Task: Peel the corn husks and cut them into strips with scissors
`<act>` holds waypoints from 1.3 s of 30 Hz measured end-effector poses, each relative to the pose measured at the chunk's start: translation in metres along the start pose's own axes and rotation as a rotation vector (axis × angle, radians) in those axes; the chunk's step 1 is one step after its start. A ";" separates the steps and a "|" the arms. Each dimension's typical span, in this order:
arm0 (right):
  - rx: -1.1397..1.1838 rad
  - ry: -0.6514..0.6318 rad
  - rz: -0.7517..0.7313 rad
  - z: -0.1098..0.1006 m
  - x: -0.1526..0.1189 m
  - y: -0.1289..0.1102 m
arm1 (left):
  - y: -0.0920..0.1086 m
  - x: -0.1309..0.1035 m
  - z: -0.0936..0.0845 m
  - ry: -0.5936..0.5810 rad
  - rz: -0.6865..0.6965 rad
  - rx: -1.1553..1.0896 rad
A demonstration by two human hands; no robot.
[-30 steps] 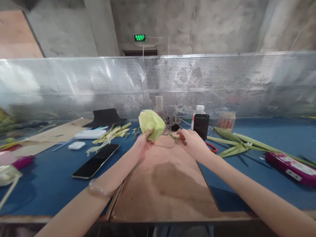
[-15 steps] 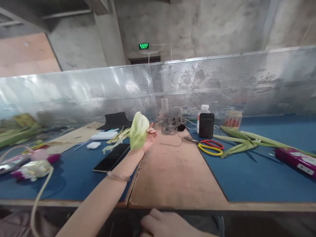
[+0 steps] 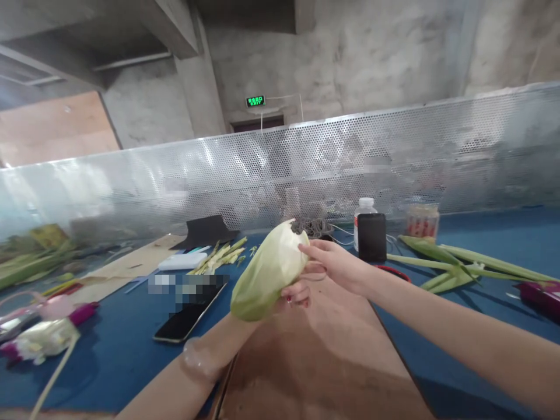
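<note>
Husk point(image 3: 268, 274), pale green (whitish on top): left hand point(image 3: 295, 294) gripping it, right hand point(image 3: 335, 262) pinching its edge.

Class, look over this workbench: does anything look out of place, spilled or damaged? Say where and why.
Mildly untidy: grey cord lies in a loose tangle beyond the right hand, not neatly coiled, and pale green strips lie scattered beyond the flat phone, like loose scraps. No spill shows.

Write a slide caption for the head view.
Left hand holds a pale leaf; right hand touches its edge.
</note>
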State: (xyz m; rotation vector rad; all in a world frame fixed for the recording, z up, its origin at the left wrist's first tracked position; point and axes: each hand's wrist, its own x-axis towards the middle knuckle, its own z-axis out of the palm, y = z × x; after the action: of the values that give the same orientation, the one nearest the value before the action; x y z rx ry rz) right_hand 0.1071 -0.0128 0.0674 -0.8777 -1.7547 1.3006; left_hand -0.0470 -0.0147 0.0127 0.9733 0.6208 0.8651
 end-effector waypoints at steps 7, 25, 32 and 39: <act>-0.107 0.263 -0.087 -0.028 -0.004 0.012 | 0.003 0.017 0.000 0.054 0.010 -0.058; 0.103 0.162 -0.021 -0.049 -0.019 0.055 | -0.013 0.032 0.006 0.277 0.255 0.203; 0.030 0.197 -0.128 -0.040 -0.020 0.067 | -0.018 0.029 0.010 0.333 0.319 0.406; -0.048 0.107 -0.118 -0.046 -0.020 0.071 | -0.016 0.028 0.006 0.419 0.339 0.538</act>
State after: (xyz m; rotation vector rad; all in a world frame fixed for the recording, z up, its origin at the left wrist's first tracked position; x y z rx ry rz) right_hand 0.1624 0.0069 0.0035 -0.8418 -1.7326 1.1196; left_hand -0.0220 0.0020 -0.0008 1.4224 1.1035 1.2534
